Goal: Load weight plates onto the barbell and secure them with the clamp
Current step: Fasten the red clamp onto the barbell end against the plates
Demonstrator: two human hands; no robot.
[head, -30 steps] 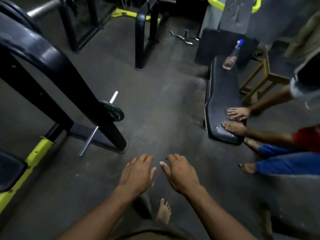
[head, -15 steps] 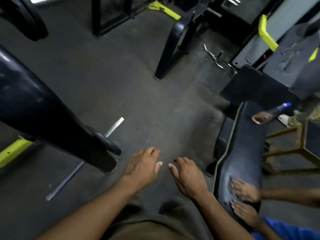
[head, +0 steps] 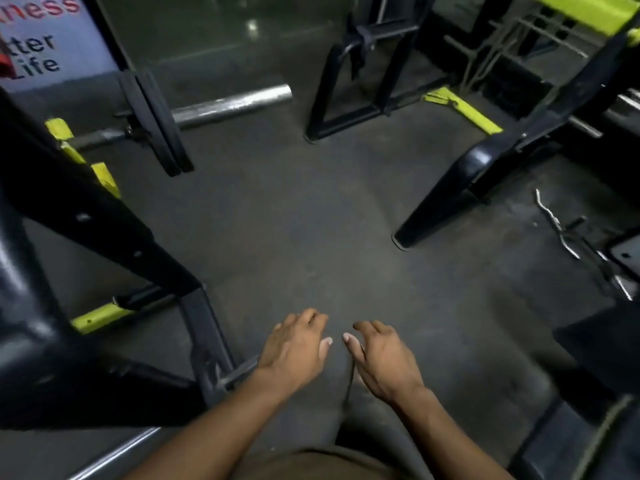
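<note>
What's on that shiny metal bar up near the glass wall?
Two black weight plates sit upright, side by side, on the barbell. Its bare sleeve sticks out to their right, with no clamp visible on it. Whether anything sits behind the plates is hidden. Both hands are empty.

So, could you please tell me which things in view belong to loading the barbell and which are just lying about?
For the job:
- barbell sleeve
- weight plates already on it
- left hand and right hand, both empty

Lying about:
- curl bar on the floor
- black machine frame
- wall banner
</note>
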